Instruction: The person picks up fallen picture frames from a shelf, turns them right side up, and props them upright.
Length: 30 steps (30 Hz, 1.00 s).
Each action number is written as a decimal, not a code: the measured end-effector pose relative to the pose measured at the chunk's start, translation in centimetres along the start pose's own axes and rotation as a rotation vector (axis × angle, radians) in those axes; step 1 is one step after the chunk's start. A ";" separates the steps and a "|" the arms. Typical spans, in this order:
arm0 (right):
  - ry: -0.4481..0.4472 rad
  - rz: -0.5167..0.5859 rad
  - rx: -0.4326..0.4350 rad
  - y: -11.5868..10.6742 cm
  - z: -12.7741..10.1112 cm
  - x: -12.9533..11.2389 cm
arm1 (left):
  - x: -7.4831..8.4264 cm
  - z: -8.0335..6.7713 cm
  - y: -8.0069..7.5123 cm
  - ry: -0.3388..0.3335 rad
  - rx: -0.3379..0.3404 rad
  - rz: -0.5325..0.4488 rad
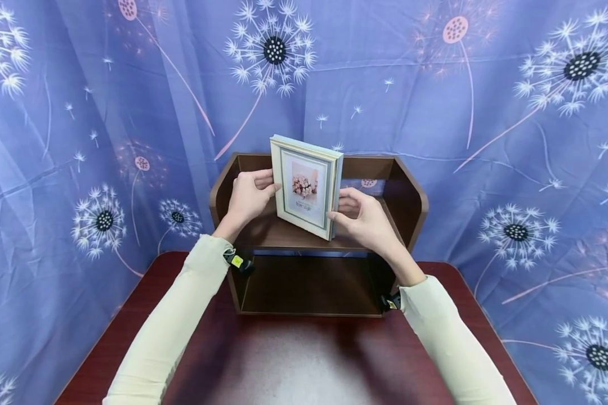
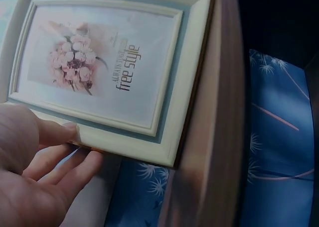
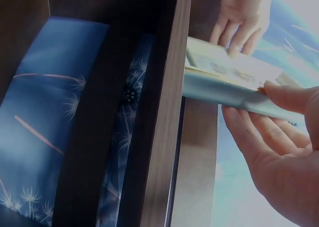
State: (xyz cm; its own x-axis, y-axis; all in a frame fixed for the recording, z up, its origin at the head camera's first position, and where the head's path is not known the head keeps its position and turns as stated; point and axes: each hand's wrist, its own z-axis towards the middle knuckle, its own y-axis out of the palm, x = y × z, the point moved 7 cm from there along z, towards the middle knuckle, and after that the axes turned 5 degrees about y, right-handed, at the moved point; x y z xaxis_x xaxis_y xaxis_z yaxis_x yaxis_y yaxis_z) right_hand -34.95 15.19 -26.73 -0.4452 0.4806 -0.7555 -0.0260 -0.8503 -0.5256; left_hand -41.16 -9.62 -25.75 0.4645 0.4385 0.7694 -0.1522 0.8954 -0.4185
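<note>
A cream picture frame with a pink flower print stands upright, slightly turned, on the upper shelf of a dark brown wooden rack. My left hand pinches its left side, thumb on the front and fingers behind. On the opposite side my right hand grips the edge in the same way. In the left wrist view, the frame's lower edge is right at the shelf board. The right wrist view shows the frame's pale blue side between thumb and fingers.
The rack stands at the back of a dark red table; its side panels rise on both sides of the upper shelf. Behind and around hangs a blue curtain with dandelion prints.
</note>
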 end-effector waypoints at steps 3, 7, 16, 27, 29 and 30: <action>0.003 -0.021 -0.012 0.4 -0.1 -0.3 | -0.4 0.8 0.5 -0.031 -0.025 -0.054; -0.018 -0.038 -0.019 1.3 -0.2 -1.0 | -1.0 1.5 1.1 -0.052 -0.037 -0.151; -0.025 0.025 -0.005 3.6 0.4 -1.8 | -2.3 3.1 2.5 -0.048 -0.044 -0.310; -0.023 0.023 0.055 4.6 0.2 -2.2 | -3.4 4.2 3.8 -0.072 -0.055 -0.394; -0.022 0.022 0.062 4.7 0.1 -2.1 | -3.6 4.2 3.9 -0.069 -0.049 -0.395; -0.022 0.025 0.067 4.7 0.0 -2.2 | -3.6 4.1 3.9 -0.065 -0.049 -0.395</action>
State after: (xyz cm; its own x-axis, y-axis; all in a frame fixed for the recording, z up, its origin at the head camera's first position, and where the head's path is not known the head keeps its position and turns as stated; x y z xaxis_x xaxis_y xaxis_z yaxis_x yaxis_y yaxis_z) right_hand -34.12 10.14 -27.58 -0.4661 0.4549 -0.7588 -0.0743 -0.8748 -0.4788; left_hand -47.05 -7.37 -28.19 0.4225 0.0664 0.9039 0.0692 0.9920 -0.1053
